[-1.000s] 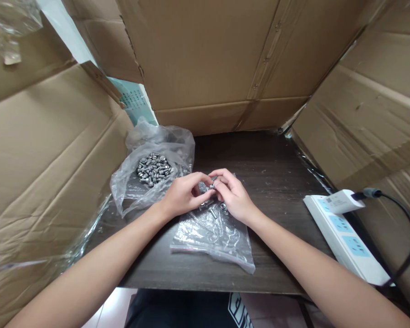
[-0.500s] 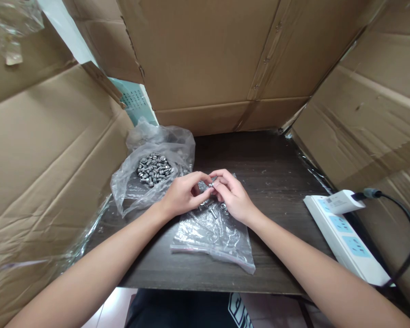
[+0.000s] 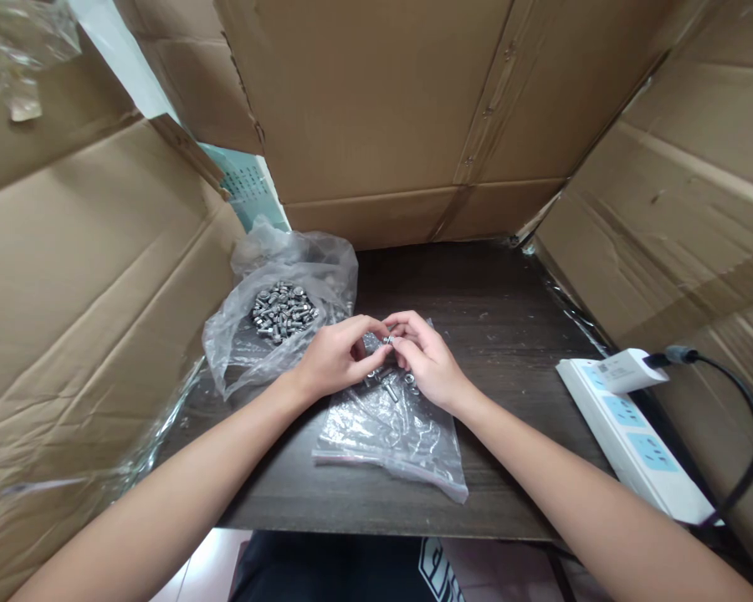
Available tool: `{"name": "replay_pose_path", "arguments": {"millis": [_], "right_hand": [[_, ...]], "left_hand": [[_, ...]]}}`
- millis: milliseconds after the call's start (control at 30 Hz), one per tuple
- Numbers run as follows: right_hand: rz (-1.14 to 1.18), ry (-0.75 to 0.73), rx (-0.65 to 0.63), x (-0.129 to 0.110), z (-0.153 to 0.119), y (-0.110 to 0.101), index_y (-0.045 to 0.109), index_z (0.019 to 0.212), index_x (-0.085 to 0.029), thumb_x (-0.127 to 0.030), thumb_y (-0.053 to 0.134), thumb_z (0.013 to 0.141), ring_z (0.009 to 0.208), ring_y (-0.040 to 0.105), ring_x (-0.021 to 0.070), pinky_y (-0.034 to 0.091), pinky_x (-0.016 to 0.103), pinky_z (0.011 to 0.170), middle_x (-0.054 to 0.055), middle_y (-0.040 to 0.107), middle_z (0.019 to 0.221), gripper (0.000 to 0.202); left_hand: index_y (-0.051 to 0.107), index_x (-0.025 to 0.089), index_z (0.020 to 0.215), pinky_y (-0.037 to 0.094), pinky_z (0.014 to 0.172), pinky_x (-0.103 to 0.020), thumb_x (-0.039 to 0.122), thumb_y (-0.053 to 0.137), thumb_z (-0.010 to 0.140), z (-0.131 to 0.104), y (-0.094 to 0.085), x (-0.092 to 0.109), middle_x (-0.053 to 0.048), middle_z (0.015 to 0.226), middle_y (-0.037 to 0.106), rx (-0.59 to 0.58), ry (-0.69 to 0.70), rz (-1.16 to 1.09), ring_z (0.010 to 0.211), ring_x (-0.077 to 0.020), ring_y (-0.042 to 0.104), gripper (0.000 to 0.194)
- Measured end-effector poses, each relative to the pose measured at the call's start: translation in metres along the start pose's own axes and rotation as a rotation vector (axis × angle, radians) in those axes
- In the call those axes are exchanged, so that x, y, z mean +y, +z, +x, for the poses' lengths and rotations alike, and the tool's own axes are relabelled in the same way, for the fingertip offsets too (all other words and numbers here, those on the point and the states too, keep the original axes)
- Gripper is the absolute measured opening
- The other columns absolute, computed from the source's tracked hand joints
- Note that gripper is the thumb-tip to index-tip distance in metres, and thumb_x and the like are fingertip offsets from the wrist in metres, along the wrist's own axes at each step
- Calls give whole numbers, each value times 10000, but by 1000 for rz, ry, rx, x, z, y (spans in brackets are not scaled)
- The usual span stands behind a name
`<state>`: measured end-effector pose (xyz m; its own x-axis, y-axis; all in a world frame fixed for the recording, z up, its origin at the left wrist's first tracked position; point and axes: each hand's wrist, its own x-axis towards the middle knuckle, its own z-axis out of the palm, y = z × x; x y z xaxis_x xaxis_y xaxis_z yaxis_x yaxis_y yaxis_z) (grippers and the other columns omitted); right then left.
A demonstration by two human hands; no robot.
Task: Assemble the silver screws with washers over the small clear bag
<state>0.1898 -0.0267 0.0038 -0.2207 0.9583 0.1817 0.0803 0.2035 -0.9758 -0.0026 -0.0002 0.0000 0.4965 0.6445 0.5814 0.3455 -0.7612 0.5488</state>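
Over a clear zip bag (image 3: 382, 439), both hands meet fingertip to fingertip around a small metal bolt (image 3: 387, 339). My left hand (image 3: 339, 355) pinches one end of it between thumb and fingers. From the other side, the thumb and fingers of my right hand (image 3: 427, 361) close on it too; whether a nut is on it is too small to tell. Below them, a loose bolt (image 3: 390, 391) and a nut (image 3: 410, 380) lie on the bag, partly beside other metal pieces that my fingers hide.
An open plastic bag (image 3: 226, 334) with a heap of bolts (image 3: 284, 311) stands at the left. On the right lies a white power strip (image 3: 633, 435) with a plugged-in adapter (image 3: 631, 370) and black cable. Cardboard walls (image 3: 376, 100) surround the dark table (image 3: 477, 284).
Both hands stay in almost the same place. The right fingers have shifted slightly, and a bit more of the bolt shows between the fingertips.
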Motion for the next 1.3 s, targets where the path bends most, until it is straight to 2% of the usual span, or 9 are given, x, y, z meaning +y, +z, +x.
{"name": "replay_pose_path", "arguments": {"millis": [200,367,600,800,900,1000,1133,1300], "right_hand": [[-5,-27,7,1,-1,0,590,1114,-197,-322,525,943,618,476,131,366,285,583,-19,541,760,221],[19,30,-9,0,-1,1,584,1127,-197,-369,485,982,615,494,136,384,283,578,-11,564,760,246],[15,-3,16,2,0,0,604,1105,-202,-290,529,909,646,501,122,393,279,588,-7,566,838,228],[21,24,10,0,-1,2,585,1117,-194,-407,498,987,623,498,133,391,279,582,-11,558,755,264],[4,-31,34,2,0,1,554,1177,-200,-318,554,914,704,540,138,424,281,622,11,585,876,288],[-1,-64,90,4,1,-1,518,1249,-218,-251,580,807,765,543,142,428,274,613,36,575,1027,447],[-8,-26,92,8,2,-3,543,1218,-216,-277,542,824,741,530,141,422,281,597,38,566,1020,398],[-17,-23,84,12,3,-1,562,1176,-206,-225,542,791,739,542,140,465,292,624,42,570,1011,386]], "left_hand": [[665,162,1054,461,534,-196,233,685,959,1,0,-1,-12,893,712,6,14,8,521,-63,588,120],[671,161,1052,465,537,-197,235,694,957,1,1,1,1,848,702,8,9,5,518,-68,589,123],[666,161,1042,478,548,-193,228,694,956,1,1,1,-14,898,735,39,-1,6,525,-67,602,112],[672,159,1041,462,534,-178,224,700,953,1,1,1,-1,856,721,26,13,3,513,-59,587,113],[666,157,1039,462,540,-179,232,705,957,1,1,0,-2,861,712,23,24,9,523,-61,587,118],[659,159,1020,458,545,-187,256,710,964,0,1,-1,3,842,689,14,29,17,530,-67,588,123],[661,161,1016,454,552,-194,240,684,975,0,2,-2,2,834,675,9,24,26,537,-72,588,92],[664,167,1036,458,565,-204,231,665,974,0,2,-2,-7,870,683,-21,10,50,543,-74,587,89]]}}
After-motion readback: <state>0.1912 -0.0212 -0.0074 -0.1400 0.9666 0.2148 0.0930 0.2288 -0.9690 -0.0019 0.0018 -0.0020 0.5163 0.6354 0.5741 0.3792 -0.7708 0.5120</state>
